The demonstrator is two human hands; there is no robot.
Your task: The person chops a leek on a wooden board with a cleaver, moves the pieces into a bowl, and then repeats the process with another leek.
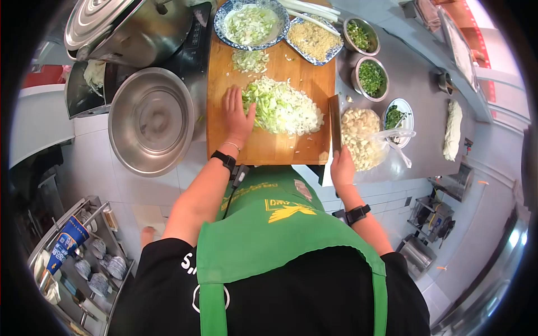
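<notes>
A heap of chopped green onion (283,106), pale green to white, lies on the wooden cutting board (274,150). My left hand (238,116) rests at the left side of this heap, fingers extended and touching its edge. At the board's right edge, my right hand (343,166) grips a cleaver (336,120), its blade seen nearly edge-on. The cleaver's handle is mostly hidden by that hand. Just right of the blade sits a clear plastic bag of peeled garlic cloves (360,137). A smaller scatter of chopped onion (250,61) lies farther back on the board.
Behind are a patterned bowl of chopped onion (220,35), a dish of minced garlic (315,42) and long white stalks (314,9). Metal bowls of chopped greens (371,78) (361,36) stand to the right. A large steel basin (120,134) is at left.
</notes>
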